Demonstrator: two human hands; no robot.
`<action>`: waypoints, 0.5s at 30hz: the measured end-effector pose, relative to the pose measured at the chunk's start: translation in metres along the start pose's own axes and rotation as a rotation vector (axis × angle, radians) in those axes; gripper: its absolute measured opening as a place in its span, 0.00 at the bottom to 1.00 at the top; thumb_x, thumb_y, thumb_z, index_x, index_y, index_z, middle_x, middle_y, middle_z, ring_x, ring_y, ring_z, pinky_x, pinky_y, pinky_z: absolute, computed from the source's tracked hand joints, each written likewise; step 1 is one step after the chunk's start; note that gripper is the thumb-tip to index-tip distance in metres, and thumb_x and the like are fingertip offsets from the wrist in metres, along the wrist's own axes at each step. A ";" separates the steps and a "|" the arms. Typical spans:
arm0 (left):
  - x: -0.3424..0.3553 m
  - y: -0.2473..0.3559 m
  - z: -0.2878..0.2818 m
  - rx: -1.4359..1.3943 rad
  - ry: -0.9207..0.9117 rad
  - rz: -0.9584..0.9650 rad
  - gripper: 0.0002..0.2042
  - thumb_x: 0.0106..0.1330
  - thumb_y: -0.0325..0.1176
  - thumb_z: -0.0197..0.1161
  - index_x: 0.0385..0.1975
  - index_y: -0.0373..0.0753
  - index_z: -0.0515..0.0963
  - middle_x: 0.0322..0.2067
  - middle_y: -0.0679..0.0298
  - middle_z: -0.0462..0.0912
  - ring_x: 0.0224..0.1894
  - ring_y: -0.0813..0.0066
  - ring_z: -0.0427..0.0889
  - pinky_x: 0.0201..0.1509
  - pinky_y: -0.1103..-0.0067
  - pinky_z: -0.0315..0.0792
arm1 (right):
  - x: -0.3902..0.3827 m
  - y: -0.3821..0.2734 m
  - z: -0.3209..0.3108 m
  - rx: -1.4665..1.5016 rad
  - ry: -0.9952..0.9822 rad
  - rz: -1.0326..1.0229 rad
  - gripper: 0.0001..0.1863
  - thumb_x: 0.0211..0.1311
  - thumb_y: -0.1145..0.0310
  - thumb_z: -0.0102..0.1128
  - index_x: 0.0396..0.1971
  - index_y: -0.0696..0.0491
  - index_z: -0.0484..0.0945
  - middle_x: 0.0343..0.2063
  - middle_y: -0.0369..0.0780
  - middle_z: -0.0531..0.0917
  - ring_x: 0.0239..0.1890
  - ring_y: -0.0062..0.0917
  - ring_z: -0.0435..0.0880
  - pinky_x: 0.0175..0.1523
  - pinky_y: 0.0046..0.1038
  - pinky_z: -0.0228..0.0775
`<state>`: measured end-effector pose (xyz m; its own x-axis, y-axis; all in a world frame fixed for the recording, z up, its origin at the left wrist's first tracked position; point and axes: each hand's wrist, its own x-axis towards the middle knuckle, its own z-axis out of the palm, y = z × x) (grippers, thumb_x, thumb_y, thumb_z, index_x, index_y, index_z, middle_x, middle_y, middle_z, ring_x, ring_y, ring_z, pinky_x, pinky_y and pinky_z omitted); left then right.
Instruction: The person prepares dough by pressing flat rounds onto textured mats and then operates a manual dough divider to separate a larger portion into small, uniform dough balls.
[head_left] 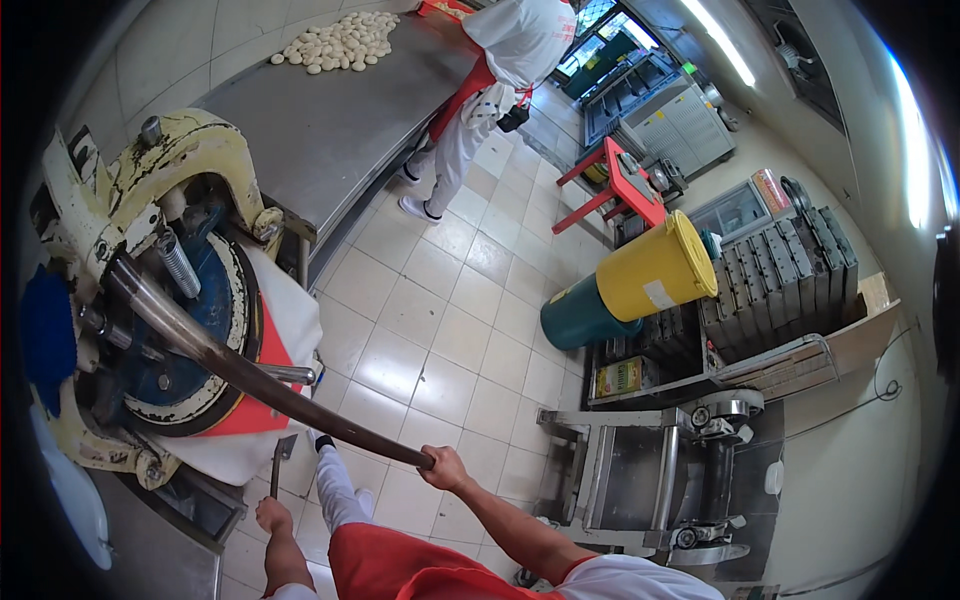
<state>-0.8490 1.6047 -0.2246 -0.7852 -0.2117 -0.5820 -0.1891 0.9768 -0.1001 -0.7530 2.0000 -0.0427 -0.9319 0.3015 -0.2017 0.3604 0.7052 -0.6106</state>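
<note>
My right hand (445, 468) is closed round the free end of a long, curved dark metal lever (270, 392). The lever runs up and left to a worn cream-painted press (195, 140) that looks like a dough divider. Lower down, my left hand (273, 515) is wrapped round a short upright metal handle (276, 470) beside the machine. The press has a round blue head (205, 300) with a pale worn rim and a spring. Under the head lie a red sheet (272, 345) and white cloth (300, 295). What is beneath the head is hidden.
A co-worker (520, 45) stands at a long grey metal table (330, 120) with many dough balls (340, 42) at its far end. To the right are a yellow bin (655, 268) on a green bin (580, 320), stacked grey pans (770, 285), a roller machine (650, 480) and a red table (625, 185).
</note>
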 end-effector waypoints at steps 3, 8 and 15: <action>0.003 -0.001 0.005 -0.019 0.028 -0.015 0.06 0.59 0.25 0.60 0.31 0.38 0.84 0.36 0.55 0.86 0.40 0.59 0.86 0.43 0.70 0.82 | 0.001 -0.002 -0.001 -0.005 -0.001 -0.005 0.10 0.47 0.68 0.64 0.22 0.53 0.71 0.17 0.47 0.78 0.23 0.47 0.79 0.29 0.41 0.70; 0.008 -0.006 0.014 -0.011 0.051 0.011 0.05 0.59 0.25 0.61 0.31 0.38 0.84 0.36 0.55 0.86 0.40 0.58 0.86 0.42 0.69 0.82 | 0.002 -0.003 0.002 -0.029 0.005 -0.004 0.10 0.47 0.68 0.65 0.22 0.53 0.72 0.17 0.46 0.78 0.23 0.46 0.79 0.29 0.41 0.70; 0.003 0.000 0.008 -0.023 0.056 -0.011 0.06 0.60 0.25 0.59 0.31 0.38 0.84 0.36 0.56 0.86 0.39 0.58 0.86 0.42 0.70 0.82 | 0.002 -0.003 0.000 -0.025 0.017 -0.015 0.10 0.47 0.68 0.64 0.21 0.53 0.71 0.17 0.46 0.78 0.24 0.47 0.79 0.29 0.41 0.70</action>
<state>-0.8468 1.6040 -0.2325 -0.8144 -0.2249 -0.5349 -0.2111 0.9735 -0.0879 -0.7561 1.9989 -0.0413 -0.9364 0.3013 -0.1800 0.3476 0.7256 -0.5938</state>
